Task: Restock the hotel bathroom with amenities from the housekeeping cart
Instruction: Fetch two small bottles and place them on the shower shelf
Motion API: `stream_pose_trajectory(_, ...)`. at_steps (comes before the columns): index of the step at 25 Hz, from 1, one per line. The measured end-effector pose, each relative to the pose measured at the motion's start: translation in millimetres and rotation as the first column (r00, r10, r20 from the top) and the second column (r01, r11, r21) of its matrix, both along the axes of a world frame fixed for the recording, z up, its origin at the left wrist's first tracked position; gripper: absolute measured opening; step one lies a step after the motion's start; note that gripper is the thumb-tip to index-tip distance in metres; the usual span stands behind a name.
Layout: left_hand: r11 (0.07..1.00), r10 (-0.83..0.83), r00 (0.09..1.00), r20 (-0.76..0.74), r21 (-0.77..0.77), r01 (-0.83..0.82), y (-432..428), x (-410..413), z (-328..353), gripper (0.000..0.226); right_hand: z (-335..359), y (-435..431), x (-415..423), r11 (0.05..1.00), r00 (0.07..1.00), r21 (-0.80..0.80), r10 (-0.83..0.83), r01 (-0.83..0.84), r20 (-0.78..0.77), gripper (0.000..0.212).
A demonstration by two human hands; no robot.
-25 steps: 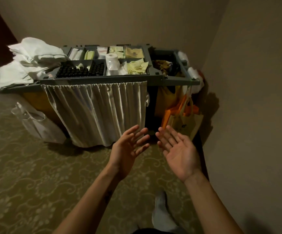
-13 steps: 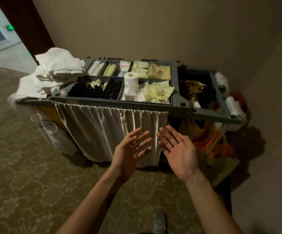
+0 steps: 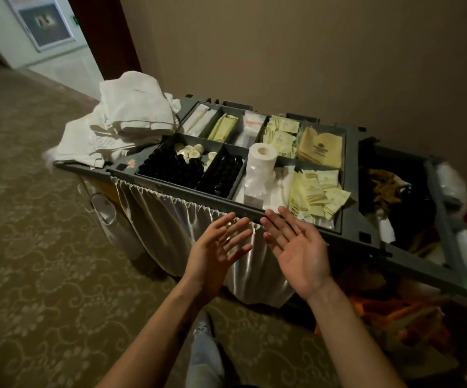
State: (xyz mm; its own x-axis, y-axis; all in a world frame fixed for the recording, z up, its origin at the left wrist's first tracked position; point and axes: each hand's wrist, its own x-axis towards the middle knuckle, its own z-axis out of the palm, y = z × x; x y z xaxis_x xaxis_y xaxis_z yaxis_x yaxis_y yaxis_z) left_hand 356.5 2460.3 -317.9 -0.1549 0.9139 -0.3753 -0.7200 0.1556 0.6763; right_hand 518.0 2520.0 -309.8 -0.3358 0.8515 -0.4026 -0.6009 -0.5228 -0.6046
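The grey cart (image 3: 349, 169) stands on patterned carpet (image 3: 31, 219). Its divided top tray holds black bottles (image 3: 170, 166), an upright toilet roll (image 3: 263, 161) and yellow packets (image 3: 316, 191) (tan packets (image 3: 320, 147) behind them). Folded white towels (image 3: 131, 119) are piled on its left end.

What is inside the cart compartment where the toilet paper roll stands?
Beside the upright toilet paper roll lie white wrapped packets and pale yellow sachets. They cover the bottom, so anything beneath is hidden.

Cart (image 3: 351, 175) interior unseen behind white curtain (image 3: 170, 219), sachet (image 3: 314, 193) print illegibly small, right end off-frame.
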Motion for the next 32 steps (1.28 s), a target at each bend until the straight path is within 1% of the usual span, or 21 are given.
stream_pose_trajectory(6,1.000,0.022,1.000,0.003,0.011,-0.022,84,-96,-4,0.040,0,81,-96,0.999,0.999,0.006,0.033,-0.033,0.030,0.042)
stream_pose_trajectory(10,0.999,-0.017,1.000,-0.005,0.045,0.017,136,-151,1,0.042,6,124,-149,1.000,1.000,0.010,0.005,-0.005,0.030,0.042)
stream_pose_trajectory(15,0.998,-0.046,0.998,-0.031,0.042,0.047,179,-208,-7,0.041,-3,164,-197,0.999,0.998,0.029,-0.037,0.036,0.041,0.043)
stream_pose_trajectory(19,0.999,-0.050,0.999,-0.022,0.020,0.051,201,-229,-15,0.040,-8,191,-219,0.999,0.994,0.043,-0.038,0.034,0.100,0.040)
stream_pose_trajectory(23,1.000,-0.020,0.999,-0.036,0.014,0.021,231,-240,-24,0.040,-20,220,-228,0.994,0.972,0.109,-0.011,-0.015,0.234,0.038)
stream_pose_trajectory(27,1.000,-0.024,0.996,-0.084,0.014,0.026,255,-240,-29,0.040,-34,250,-225,0.989,0.963,0.136,0.025,-0.063,0.268,0.037)
stream_pose_trajectory(28,1.000,-0.019,0.994,-0.111,0.012,0.020,262,-241,-31,0.039,-37,259,-226,0.983,0.949,0.164,0.031,-0.086,0.313,0.036)
stream_pose_trajectory(29,1.000,-0.007,0.989,-0.146,0.003,0.008,270,-242,-34,0.037,-40,268,-227,0.970,0.918,0.207,0.038,-0.130,0.396,0.033)
stream_pose_trajectory(31,1.000,0.007,0.977,-0.215,-0.024,-0.013,283,-241,-41,0.035,-50,281,-227,0.916,0.783,0.291,0.039,-0.277,0.621,0.027)
stream_pose_trajectory(32,0.999,0.001,0.966,-0.257,-0.031,-0.009,289,-239,-44,0.034,-55,287,-228,0.885,0.718,0.307,0.043,-0.350,0.695,0.026)
